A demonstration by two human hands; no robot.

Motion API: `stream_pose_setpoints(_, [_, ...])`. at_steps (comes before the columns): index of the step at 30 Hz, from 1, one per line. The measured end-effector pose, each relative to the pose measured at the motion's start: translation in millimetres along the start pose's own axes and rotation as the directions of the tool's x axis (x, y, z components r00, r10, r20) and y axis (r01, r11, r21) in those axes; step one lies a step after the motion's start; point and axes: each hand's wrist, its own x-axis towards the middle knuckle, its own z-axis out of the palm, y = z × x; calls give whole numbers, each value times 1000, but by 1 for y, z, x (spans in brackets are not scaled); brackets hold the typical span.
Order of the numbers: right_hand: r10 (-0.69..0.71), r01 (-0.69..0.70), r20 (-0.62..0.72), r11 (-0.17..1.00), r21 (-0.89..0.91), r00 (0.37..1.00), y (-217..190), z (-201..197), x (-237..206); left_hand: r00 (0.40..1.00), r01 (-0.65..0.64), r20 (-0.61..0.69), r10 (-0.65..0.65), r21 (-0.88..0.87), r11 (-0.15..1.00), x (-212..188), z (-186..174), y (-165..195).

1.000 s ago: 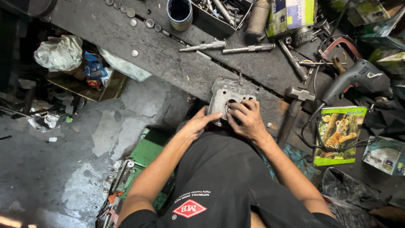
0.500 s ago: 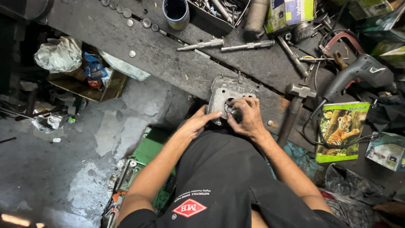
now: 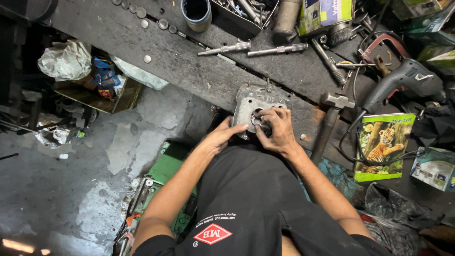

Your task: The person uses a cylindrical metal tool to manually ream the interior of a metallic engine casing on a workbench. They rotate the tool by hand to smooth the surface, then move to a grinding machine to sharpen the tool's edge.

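Note:
A grey metal engine cylinder head [image 3: 253, 100] lies on the dark workbench [image 3: 189, 61] at its near edge. My left hand [image 3: 222, 136] steadies the head's near left side, with the fingers resting against it. Over the head's round openings, my right hand [image 3: 277, 128] has its fingers curled around a small dark part pressed into one of them. What that small part is stays hidden under the fingers.
A hammer [image 3: 332, 114] lies right of the head, then a corded power drill [image 3: 403, 80] and a green booklet with a tiger picture [image 3: 384, 144]. Two metal shafts [image 3: 251, 48], a blue cup [image 3: 196, 12], small discs and boxes sit further back. Concrete floor with clutter lies left.
My right hand has shifted slightly down over the head's openings and curled tighter. The left hand stays at the head's near left side.

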Motion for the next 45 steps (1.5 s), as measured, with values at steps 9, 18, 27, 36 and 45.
stream_pose_setpoints(9, [9,-9,0,1000,6,1000,-2,0,0,1000,10,0,-10,-11,1000,1,-2,-3])
stream_pose_setpoints(18, [8,-8,-1,1000,15,1000,-3,-1,1,1000,-6,2,6,13,1000,5,-5,-6])
stream_pose_setpoints(27, [10,-9,-12,1000,15,1000,-3,-1,0,1000,15,-4,-15,-4,1000,4,-3,-6])
stream_pose_setpoints(36, [18,-18,-11,1000,5,1000,-2,0,-1,999,40,-4,-40,35,999,4,-5,-4])
stream_pose_setpoints(45, [7,-7,-9,1000,3,1000,-3,1,-1,1000,18,-12,-18,32,999,4,-4,-6])
